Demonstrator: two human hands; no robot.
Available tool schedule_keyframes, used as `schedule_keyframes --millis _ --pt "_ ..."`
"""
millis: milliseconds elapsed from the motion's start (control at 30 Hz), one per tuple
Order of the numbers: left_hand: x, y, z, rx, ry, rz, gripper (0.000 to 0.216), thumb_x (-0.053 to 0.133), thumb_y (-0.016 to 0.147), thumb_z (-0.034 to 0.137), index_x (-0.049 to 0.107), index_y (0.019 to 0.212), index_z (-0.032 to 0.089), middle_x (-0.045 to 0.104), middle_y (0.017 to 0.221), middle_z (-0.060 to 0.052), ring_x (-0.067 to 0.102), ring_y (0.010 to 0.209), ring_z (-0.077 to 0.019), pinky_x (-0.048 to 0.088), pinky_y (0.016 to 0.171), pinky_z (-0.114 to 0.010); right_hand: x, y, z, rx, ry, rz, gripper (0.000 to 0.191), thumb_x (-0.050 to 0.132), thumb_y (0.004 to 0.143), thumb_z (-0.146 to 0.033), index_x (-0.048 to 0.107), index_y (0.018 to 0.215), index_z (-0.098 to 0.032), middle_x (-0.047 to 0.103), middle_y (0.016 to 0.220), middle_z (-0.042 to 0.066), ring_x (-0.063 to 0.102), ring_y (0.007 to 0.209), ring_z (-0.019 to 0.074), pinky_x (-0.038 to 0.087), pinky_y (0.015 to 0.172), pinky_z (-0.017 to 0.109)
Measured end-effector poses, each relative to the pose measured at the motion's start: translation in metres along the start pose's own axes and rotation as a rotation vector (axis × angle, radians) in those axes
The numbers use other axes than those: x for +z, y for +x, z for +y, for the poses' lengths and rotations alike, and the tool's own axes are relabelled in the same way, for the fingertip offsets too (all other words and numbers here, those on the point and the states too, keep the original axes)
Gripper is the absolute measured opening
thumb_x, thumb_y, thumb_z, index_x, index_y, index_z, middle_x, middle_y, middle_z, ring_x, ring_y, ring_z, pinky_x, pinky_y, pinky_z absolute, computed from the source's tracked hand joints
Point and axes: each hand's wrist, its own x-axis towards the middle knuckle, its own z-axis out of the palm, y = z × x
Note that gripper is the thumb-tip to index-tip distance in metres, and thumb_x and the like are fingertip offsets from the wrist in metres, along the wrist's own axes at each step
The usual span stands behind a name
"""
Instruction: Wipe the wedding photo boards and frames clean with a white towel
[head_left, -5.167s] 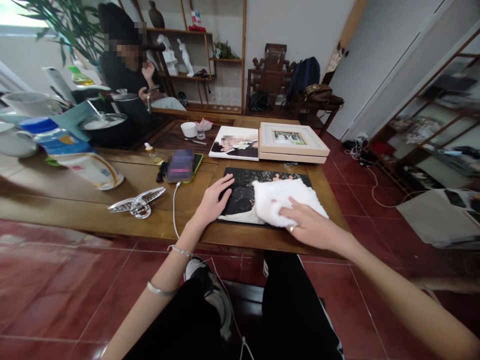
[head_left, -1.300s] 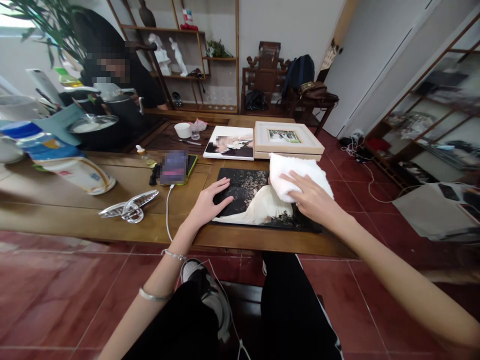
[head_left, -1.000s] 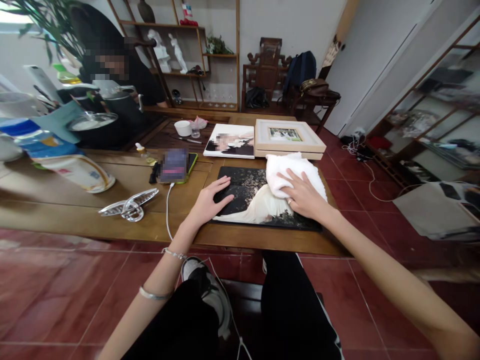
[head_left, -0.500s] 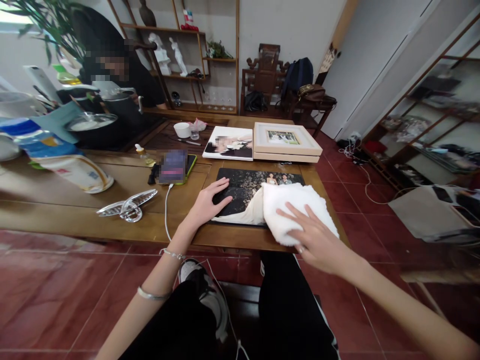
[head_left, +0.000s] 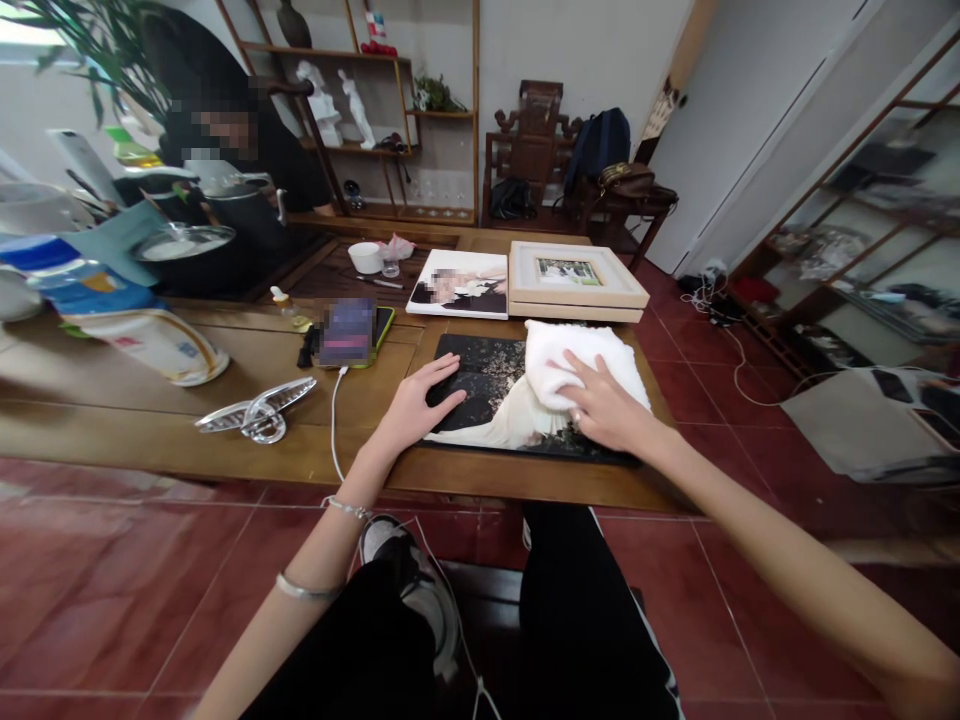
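Observation:
A dark photo panel (head_left: 487, 400) with a trailing cream gown printed on it lies flat near the table's front edge. My left hand (head_left: 420, 400) rests on its left end, fingers stretched out and apart, holding nothing. On the panel's right part, my right hand (head_left: 604, 405) has hold of a folded white towel (head_left: 581, 350) and presses it down with the fingers spread over it. The towel hides the upper right of the picture and reaches past the panel's far edge.
Behind the panel lie a photo print (head_left: 457, 285) and stacked wooden frames (head_left: 577, 280). To the left are a phone (head_left: 345, 333) with a white cable, a clear hair claw (head_left: 259, 410) and a blue-capped bottle (head_left: 120, 315). A person in black (head_left: 217, 110) sits across the table (head_left: 285, 450).
My right hand has slid the towel away from me, toward the panel's far edge, uncovering its lower right corner. My left hand has stayed in place.

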Motion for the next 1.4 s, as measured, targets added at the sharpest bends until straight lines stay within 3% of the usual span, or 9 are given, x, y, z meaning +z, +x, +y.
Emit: schedule_keyframes --millis 167,300,433,633,733,833,1100,1233,1400 --pt "0.002 0.000 -0.002 0.016 0.000 0.011 0.046 0.061 0.084 0.043 0.063 0.120 0.013 0.058 0.132 -0.014 0.052 0.125 -0.0262 0.037 0.109 -0.044 -0.007 -0.075 -0.054 -0.061 0.084 -0.036 0.038 0.045 0.067 -0.001 0.071 0.091 -0.015 0.035 0.150 0.011 0.012 0.143 0.0361 0.013 0.108 0.070" --pt "0.002 0.000 -0.002 0.033 -0.002 0.010 0.047 0.061 0.084 0.042 0.063 0.120 0.013 0.058 0.132 -0.015 0.052 0.125 -0.0266 0.038 0.109 -0.044 -0.016 -0.098 -0.074 -0.086 0.144 -0.111 0.034 0.047 0.063 -0.002 0.070 0.082 -0.017 0.033 0.151 0.008 0.011 0.143 0.0357 0.013 0.109 0.069" --pt "0.001 0.000 -0.002 0.041 0.002 0.004 0.046 0.060 0.085 0.041 0.063 0.120 0.012 0.058 0.132 -0.015 0.052 0.125 -0.0274 0.038 0.109 -0.044 -0.018 -0.070 -0.059 -0.065 0.154 -0.126 0.043 0.045 0.067 -0.003 0.069 0.099 -0.017 0.036 0.150 0.009 0.016 0.143 0.0337 0.016 0.108 0.070" --pt "0.000 -0.001 0.000 0.036 -0.004 0.009 0.045 0.061 0.084 0.039 0.063 0.120 0.011 0.058 0.132 -0.015 0.052 0.125 -0.0275 0.038 0.109 -0.043 -0.009 0.021 -0.006 -0.004 0.108 -0.077 0.047 0.042 0.080 -0.008 0.060 0.122 -0.015 0.040 0.147 0.016 0.019 0.142 0.0329 0.019 0.107 0.068" --pt "0.000 -0.001 -0.001 0.027 -0.007 0.011 0.044 0.061 0.084 0.040 0.064 0.120 0.014 0.058 0.131 -0.014 0.052 0.125 -0.0270 0.038 0.109 -0.044 -0.006 0.052 0.000 0.049 0.074 -0.072 0.051 0.040 0.081 -0.009 0.054 0.130 -0.015 0.039 0.147 0.016 0.019 0.142 0.0349 0.021 0.104 0.070" --pt "0.001 -0.001 -0.001 0.015 -0.006 0.012 0.043 0.061 0.084 0.040 0.063 0.120 0.015 0.058 0.132 -0.013 0.052 0.125 -0.0264 0.038 0.109 -0.045 -0.006 0.051 -0.021 0.044 0.059 -0.071 0.050 0.041 0.081 -0.008 0.056 0.127 -0.016 0.034 0.151 0.013 0.019 0.141 0.0368 0.020 0.104 0.070" --pt "0.000 -0.001 0.000 0.012 0.002 0.003 0.045 0.060 0.084 0.039 0.063 0.121 0.014 0.058 0.132 -0.013 0.051 0.126 -0.0261 0.038 0.109 -0.043 -0.011 -0.031 -0.105 -0.197 0.154 -0.142 0.042 0.049 0.070 -0.006 0.069 0.106 -0.017 0.027 0.154 0.012 0.009 0.142 0.0396 0.010 0.108 0.070" --pt "0.000 -0.001 0.000 0.016 0.002 0.000 0.045 0.060 0.084 0.040 0.063 0.121 0.015 0.058 0.132 -0.013 0.052 0.125 -0.0265 0.038 0.108 -0.045 -0.012 -0.016 -0.087 -0.211 0.228 -0.126 0.047 0.046 0.072 -0.006 0.066 0.112 -0.020 0.037 0.150 0.008 0.016 0.143 0.0326 0.014 0.109 0.067" --pt "0.000 -0.001 0.001 0.012 0.007 0.004 0.045 0.060 0.084 0.042 0.063 0.121 0.016 0.058 0.132 -0.012 0.052 0.125 -0.0264 0.038 0.108 -0.045 -0.005 0.051 -0.043 -0.072 0.195 -0.043 0.047 0.042 0.079 -0.008 0.060 0.121 -0.015 0.042 0.146 0.015 0.023 0.141 0.0327 0.019 0.107 0.066"
